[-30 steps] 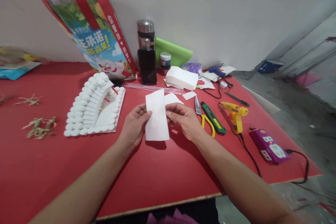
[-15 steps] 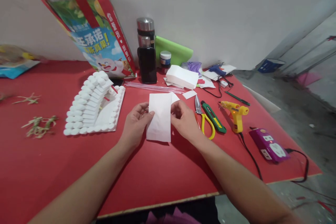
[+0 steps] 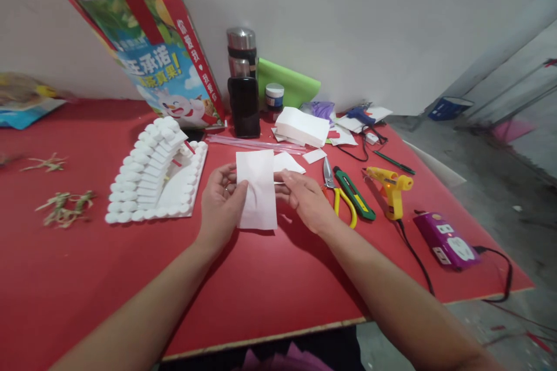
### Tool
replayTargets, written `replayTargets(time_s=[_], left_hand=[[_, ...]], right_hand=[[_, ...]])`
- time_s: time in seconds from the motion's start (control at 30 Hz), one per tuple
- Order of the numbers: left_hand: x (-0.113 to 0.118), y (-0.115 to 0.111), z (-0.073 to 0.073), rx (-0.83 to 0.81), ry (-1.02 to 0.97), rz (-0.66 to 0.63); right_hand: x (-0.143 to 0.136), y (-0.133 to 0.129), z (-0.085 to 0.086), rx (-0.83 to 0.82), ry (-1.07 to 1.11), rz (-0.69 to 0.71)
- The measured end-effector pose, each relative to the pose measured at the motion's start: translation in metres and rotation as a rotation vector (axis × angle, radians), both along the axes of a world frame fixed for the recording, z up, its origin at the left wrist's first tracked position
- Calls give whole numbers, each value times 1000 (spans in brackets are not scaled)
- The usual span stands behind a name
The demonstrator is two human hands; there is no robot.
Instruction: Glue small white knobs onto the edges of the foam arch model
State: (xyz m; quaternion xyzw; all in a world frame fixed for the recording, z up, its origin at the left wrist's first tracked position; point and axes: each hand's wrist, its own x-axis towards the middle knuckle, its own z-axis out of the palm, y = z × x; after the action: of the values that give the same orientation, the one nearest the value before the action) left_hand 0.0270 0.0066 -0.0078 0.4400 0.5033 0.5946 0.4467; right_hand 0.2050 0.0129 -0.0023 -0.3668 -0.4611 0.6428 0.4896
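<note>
A white rectangular paper (image 3: pixel 257 200) is held upright above the red table. My left hand (image 3: pixel 221 200) pinches its left edge, thumb in front and fingers behind. On the paper's right side, my right hand (image 3: pixel 302 194) has its thumb and index finger pressed together close to the edge; what they hold, if anything, is too small to make out. Behind that hand another white paper piece (image 3: pixel 289 163) lies on the table. Scissors with yellow handles (image 3: pixel 343 203) and a green cutter (image 3: pixel 354 194) lie just right of my right hand.
To the left is a white stepped model (image 3: pixel 150 179), with straw figures (image 3: pixel 67 208) beyond it. A patterned bag (image 3: pixel 174 69), a phone (image 3: pixel 244 107) and a paper stack (image 3: pixel 302 126) stand or lie behind. At right are a yellow glue gun (image 3: pixel 391 188) and a purple power strip (image 3: pixel 448 242).
The held paper and my left hand have moved slightly left. My right hand has shifted a little left and its fingers have changed pose, uncovering more of the white piece behind.
</note>
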Motion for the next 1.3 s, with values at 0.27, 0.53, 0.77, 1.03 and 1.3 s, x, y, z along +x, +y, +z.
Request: replayTargets(time_s=[0.27,0.53,0.77,1.03,1.3], left_hand=[[-1,-11,0,50,-71,-257],[-10,2,5,-122,-297,-319],[-11,8,-7,-258,-360,-218],[-21,17,-6,-187,-283,-189],[-23,15,2,-187,-310,-237]], right_hand=[[6,-3,2,21,-295,-98],[8,2,9,-271,136,68],[7,0,9,-394,49,8],[27,13,10,-273,40,-83],[38,19,6,-181,-37,-80]])
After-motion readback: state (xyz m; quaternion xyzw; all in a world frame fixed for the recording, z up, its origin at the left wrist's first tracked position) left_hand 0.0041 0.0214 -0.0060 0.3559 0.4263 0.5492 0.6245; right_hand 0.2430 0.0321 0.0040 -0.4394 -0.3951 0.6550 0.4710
